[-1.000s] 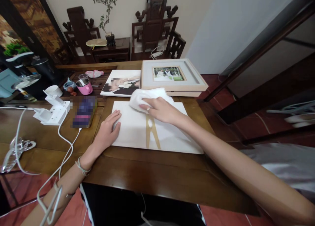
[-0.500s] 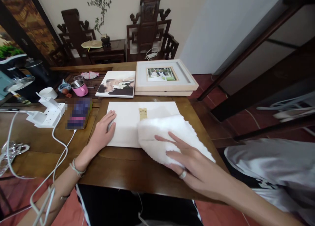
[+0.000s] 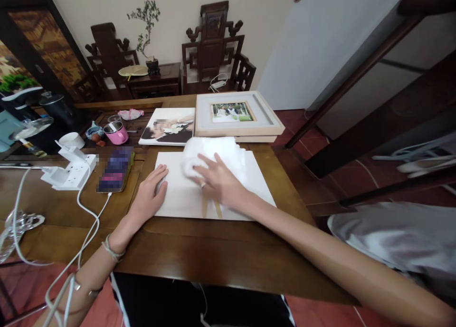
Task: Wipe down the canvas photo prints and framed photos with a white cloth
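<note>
A white board [image 3: 254,184], the back of a picture frame with a tan stand [image 3: 211,206] on it, lies flat on the wooden table [image 3: 213,251]. My right hand [image 3: 217,182] presses a white cloth [image 3: 213,153] against the board's far part, fingers spread flat on it. My left hand [image 3: 147,196] rests on the board's left edge, fingers flat and holding it down.
Behind the board lie a framed photo [image 3: 235,115] on another frame and a photo print [image 3: 169,126]. To the left are a phone [image 3: 114,169], a white power strip [image 3: 69,170] with cables, a pink mug [image 3: 117,132] and a white bowl [image 3: 71,139]. Carved chairs [image 3: 213,51] stand at the wall.
My right hand has swept the cloth from the board's near right corner back up to its far middle part. My left hand has stayed on the left edge.
</note>
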Demonstrator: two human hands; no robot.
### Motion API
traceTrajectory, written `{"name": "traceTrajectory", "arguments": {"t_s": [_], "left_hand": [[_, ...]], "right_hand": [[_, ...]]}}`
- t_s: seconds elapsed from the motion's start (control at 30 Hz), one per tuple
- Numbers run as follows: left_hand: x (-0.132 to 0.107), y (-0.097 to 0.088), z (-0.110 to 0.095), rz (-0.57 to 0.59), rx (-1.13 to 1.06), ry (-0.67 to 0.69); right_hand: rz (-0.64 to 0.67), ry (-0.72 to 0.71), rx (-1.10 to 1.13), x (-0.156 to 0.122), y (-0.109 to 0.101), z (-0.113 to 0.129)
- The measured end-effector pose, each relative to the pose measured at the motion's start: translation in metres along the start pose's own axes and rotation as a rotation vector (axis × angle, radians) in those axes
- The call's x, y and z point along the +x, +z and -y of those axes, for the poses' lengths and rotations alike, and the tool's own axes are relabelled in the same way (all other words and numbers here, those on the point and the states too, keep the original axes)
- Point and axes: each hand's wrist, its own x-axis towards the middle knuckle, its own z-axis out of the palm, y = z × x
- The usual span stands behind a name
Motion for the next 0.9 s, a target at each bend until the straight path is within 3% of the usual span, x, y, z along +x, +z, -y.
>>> {"name": "traceTrajectory", "arguments": {"t_s": [0.17, 0.37, 0.47, 0.6, 0.73, 0.8, 0.9], "left_hand": [[0.000, 0.000, 0.001, 0.020, 0.019, 0.012], [0.000, -0.001, -0.002, 0.019, 0.021, -0.012], [0.000, 0.000, -0.003, 0.013, 0.015, -0.010], [-0.001, 0.000, -0.001, 0.009, 0.008, -0.007], [-0.001, 0.000, 0.000, 0.007, 0.005, 0.001], [-0.001, 0.000, 0.000, 0.008, 0.006, -0.004], [-0.001, 0.000, 0.000, 0.008, 0.006, -0.008]], "right_hand": [[0.128, -0.251, 0.063, -0.032, -0.001, 0.032], [0.246, -0.336, 0.225, -0.089, -0.031, 0.048], [0.185, -0.302, 0.204, -0.096, -0.039, 0.030], [0.019, -0.172, 0.047, -0.085, -0.036, -0.019], [-0.063, -0.009, -0.065, -0.065, -0.030, -0.064], [-0.078, 0.011, -0.085, -0.059, -0.029, -0.072], [-0.064, -0.048, -0.090, -0.063, -0.030, -0.063]]}}
